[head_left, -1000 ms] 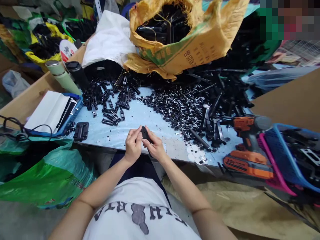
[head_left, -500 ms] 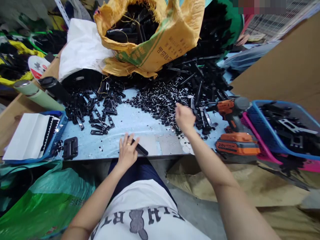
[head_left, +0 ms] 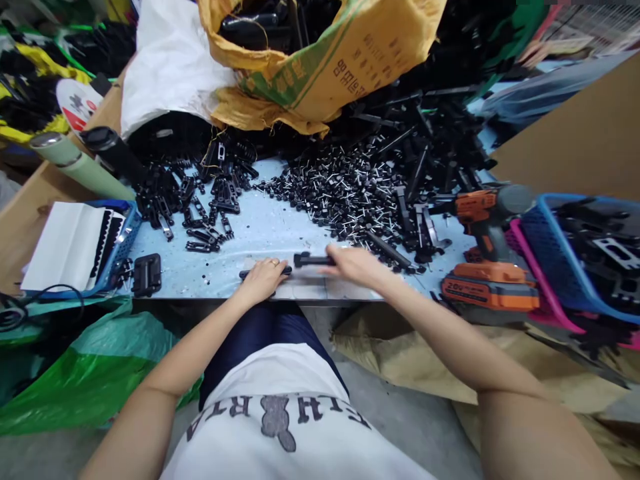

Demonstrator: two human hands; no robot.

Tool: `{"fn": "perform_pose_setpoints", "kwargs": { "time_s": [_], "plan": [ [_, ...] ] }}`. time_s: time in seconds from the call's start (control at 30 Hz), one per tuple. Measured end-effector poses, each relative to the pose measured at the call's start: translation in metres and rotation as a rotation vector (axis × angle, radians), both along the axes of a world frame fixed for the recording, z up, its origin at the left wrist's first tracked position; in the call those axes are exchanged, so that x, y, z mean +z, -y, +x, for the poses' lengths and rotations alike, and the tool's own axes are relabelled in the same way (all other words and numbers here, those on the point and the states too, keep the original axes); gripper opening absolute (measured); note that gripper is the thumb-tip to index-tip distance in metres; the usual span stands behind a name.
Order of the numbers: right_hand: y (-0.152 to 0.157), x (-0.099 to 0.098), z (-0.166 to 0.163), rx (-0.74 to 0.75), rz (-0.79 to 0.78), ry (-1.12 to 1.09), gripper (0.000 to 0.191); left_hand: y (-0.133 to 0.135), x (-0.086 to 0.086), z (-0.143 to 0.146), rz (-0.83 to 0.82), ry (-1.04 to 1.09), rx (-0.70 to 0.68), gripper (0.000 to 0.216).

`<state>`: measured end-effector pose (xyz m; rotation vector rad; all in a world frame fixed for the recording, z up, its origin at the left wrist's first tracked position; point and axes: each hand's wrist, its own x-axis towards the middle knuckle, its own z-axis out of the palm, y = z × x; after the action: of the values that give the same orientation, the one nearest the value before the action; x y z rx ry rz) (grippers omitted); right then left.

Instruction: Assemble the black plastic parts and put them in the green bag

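Observation:
At the front edge of the work surface, my left hand lies closed over a slim black bar, whose ends stick out on both sides of the fingers. My right hand pinches a black rod with a wider head, which points left towards my left hand. The two black pieces are close together but look apart. Behind my right hand spreads a heap of small black-headed pins with metal shanks. Motion blurs the front edge between the hands.
A cordless drill stands at the right beside a blue basket of black parts. More black parts lie at the left. An orange sack and a white sack stand behind. Another person's hand shows far right.
My right hand has come back from the pin heap towards the left and now holds a black rod. My left hand's spread fingers have closed over the bar, which has turned nearly level.

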<state>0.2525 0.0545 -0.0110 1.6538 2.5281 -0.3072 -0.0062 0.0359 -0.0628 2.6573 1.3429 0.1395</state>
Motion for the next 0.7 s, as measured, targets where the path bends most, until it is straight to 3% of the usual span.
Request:
{"fn": "perform_pose_setpoints", "kwargs": {
  "time_s": [0.07, 0.13, 0.23, 0.37, 0.53, 0.7],
  "plan": [
    [0.025, -0.013, -0.022, 0.237, -0.025, 0.002, 0.036, -0.001, 0.001, 0.000, -0.041, 0.036, -0.030, 0.034],
    [0.038, -0.025, -0.035, 0.323, -0.008, 0.043, 0.038, -0.002, 0.004, 0.001, -0.074, 0.061, -0.022, 0.031],
    [0.042, -0.032, -0.042, 0.294, 0.012, 0.093, 0.041, -0.002, 0.010, 0.001, -0.091, 0.077, -0.016, 0.040],
    [0.047, -0.020, -0.049, 0.234, 0.088, 0.097, 0.042, 0.000, 0.008, -0.004, -0.077, 0.128, -0.034, 0.069],
    [0.056, -0.002, -0.058, 0.226, 0.148, 0.130, 0.037, -0.001, -0.002, -0.013, -0.032, 0.262, -0.046, 0.065],
    [0.050, 0.011, -0.060, 0.284, 0.186, 0.159, 0.035, -0.004, 0.002, -0.016, -0.057, 0.321, -0.025, 0.068]
  ]
}}
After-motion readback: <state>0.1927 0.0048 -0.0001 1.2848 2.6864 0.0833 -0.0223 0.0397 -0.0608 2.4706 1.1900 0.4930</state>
